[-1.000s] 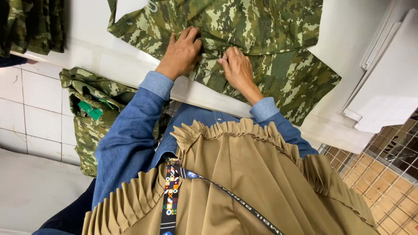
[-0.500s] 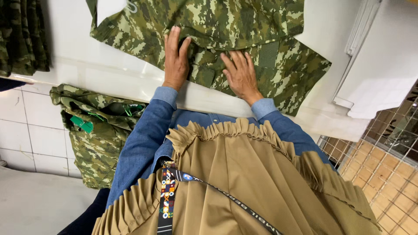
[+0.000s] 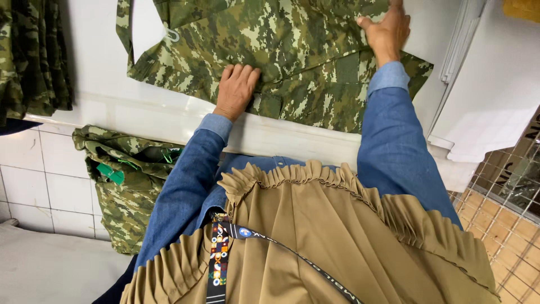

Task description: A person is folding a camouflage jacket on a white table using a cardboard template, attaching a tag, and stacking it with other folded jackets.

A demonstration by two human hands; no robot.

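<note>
It looked like a garment workshop: camouflage clothing (image 3: 270,50) lay under both hands on a white worktop (image 3: 90,73), more tagged camouflage pieces (image 3: 129,186) hanging below.

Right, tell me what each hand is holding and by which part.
Neither hand grasps anything. The left hand presses flat on the camouflage garment near its lower edge; the right hand rests on its upper right part.

Blue denim sleeves (image 3: 388,141) with lighter cuffs, a tan pleated garment (image 3: 337,236) (ruffled edge), and a patterned lanyard (image 3: 218,262).
</note>
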